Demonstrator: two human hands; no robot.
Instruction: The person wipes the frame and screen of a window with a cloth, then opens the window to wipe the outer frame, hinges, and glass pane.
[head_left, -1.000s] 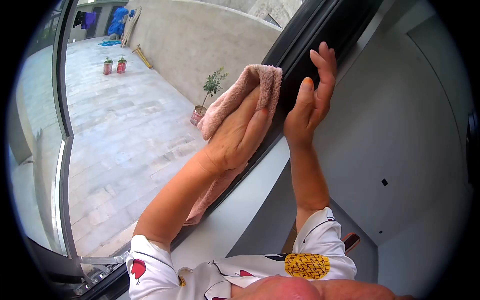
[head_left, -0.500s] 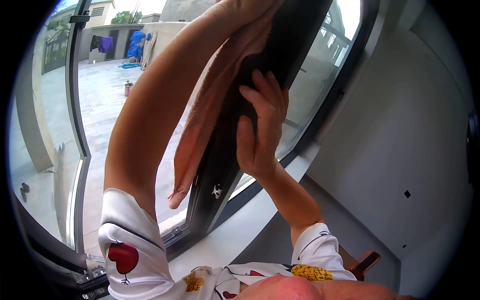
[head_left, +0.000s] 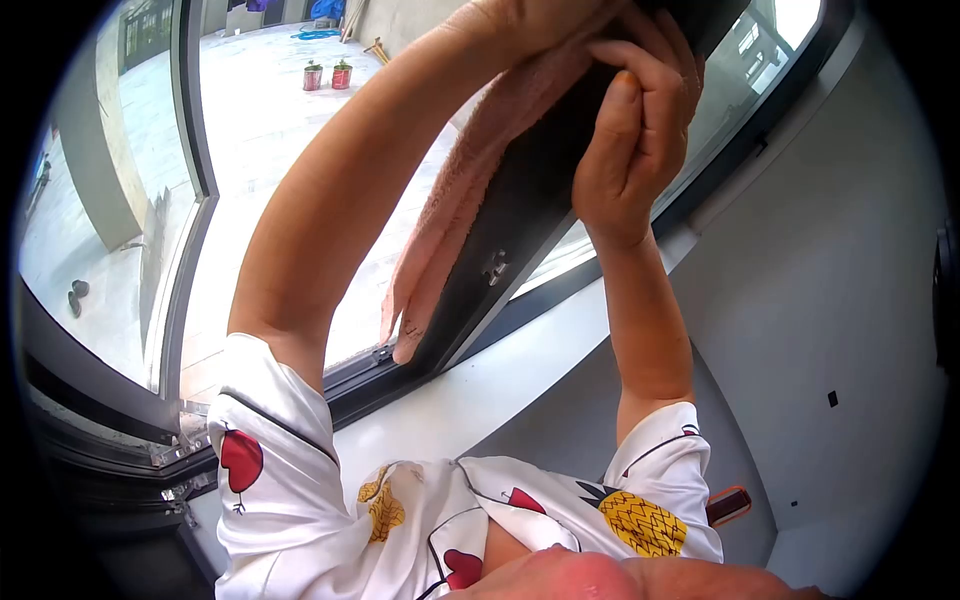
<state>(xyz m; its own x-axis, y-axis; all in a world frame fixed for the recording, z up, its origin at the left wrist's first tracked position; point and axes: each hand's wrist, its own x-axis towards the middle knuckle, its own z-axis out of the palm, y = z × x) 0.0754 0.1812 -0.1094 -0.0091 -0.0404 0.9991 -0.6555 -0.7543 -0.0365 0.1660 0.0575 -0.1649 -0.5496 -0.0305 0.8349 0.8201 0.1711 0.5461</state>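
A pink cloth (head_left: 455,205) hangs down along the dark window frame (head_left: 520,195). At the top of the view my left hand (head_left: 545,22) is on the upper part of the cloth; its fingers are mostly hidden. My right hand (head_left: 640,130) is against the frame's upper part, close beside my left hand, with its fingers bent and its thumb up. Whether it grips the frame edge or cloth cannot be made out. Below the hands, a small metal fitting (head_left: 497,268) sits on the frame.
An open glass pane (head_left: 120,200) with a dark frame stands at the left. Outside are two potted plants (head_left: 342,75) on pale paving. A white sill (head_left: 480,395) runs below the frame, and a grey wall (head_left: 810,300) is at the right.
My right hand has moved up, nearer my left hand, and its fingers have bent. The view has shifted, and the lower end of the cloth shows two hanging tips.
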